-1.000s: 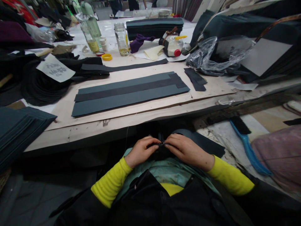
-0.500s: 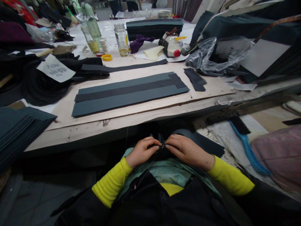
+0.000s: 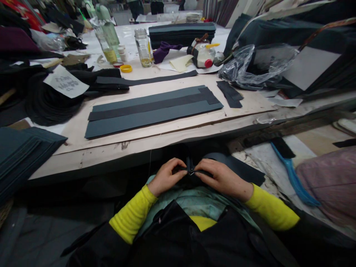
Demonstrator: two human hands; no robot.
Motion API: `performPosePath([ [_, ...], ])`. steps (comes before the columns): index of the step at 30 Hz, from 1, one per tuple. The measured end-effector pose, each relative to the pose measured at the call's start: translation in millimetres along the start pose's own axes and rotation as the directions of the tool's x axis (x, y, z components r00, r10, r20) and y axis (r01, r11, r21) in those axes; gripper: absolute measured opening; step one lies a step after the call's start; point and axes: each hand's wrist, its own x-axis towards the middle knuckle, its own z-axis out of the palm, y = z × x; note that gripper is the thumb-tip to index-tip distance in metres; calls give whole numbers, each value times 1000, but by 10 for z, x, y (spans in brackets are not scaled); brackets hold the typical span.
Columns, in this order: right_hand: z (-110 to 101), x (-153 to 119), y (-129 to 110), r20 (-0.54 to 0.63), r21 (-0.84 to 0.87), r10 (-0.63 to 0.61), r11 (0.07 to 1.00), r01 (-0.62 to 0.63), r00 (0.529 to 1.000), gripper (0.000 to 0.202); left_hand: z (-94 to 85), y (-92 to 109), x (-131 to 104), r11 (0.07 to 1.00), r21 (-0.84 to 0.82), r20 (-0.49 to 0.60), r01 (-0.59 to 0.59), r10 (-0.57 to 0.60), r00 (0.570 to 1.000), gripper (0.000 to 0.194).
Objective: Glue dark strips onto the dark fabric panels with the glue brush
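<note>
Black strip (image 3: 190, 166) sits pinched in the grip of left hand (image 3: 167, 177) and right hand (image 3: 222, 178); leftward beyond, white paper (image 3: 66, 81) bears illegible handwriting.

- Held left hand (image 3: 169, 177) and right hand (image 3: 222, 178) close together but apart, in front of torso (image 3: 191, 237), with backs upward.
- Pinched between thumb and fingers on both sides, each grip closed.
- Angled left forearm (image 3: 133, 215) and right forearm (image 3: 272, 207) inward.
</note>
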Motion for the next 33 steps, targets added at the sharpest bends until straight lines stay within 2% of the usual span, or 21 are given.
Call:
performPosePath([
  [3, 20, 1, 1, -11, -13, 5, 1000, -5, 1000, 14, 11, 53, -72, 998, 60, -114, -20, 27, 993, 8],
  [7, 34, -1, 4, -34, -22, 20, 1000, -21, 999, 13, 71, 145, -149, 954, 259, -40, -153, 169, 985, 7],
  [11, 34, -3, -6, -28, -30, 19, 999, -20, 999, 13, 156, 164, -143, 899, 397, -32, -184, 214, 976, 12],
  [14, 33, 3, -22, -33, -33, 27, 999, -28, 999, 13, 182, 161, -127, 898, 391, -26, -200, 228, 973, 14],
  [19, 49, 19, -32, -49, -2, 109, 994, -110, 993, 12, 151, 118, -139, 948, 229, -23, -223, 234, 972, 9],
  [22, 64, 18, -20, -61, 16, 90, 996, -89, 994, 11, 142, 74, -149, 963, 185, -57, -195, 209, 976, 6],
  [27, 73, 9, -28, -70, -15, 54, 998, -55, 996, 11, 166, 123, -145, 946, 303, -37, -111, 128, 991, 6],
  [30, 61, 6, -42, -53, -39, 57, 997, -59, 997, 12, 167, 189, -138, 898, 424, 4, -117, 127, 992, 9],
  [33, 37, 7, -33, -29, -5, 61, 998, -61, 998, 14, 156, 172, -143, 868, 468, 36, -167, 170, 985, 14],
])
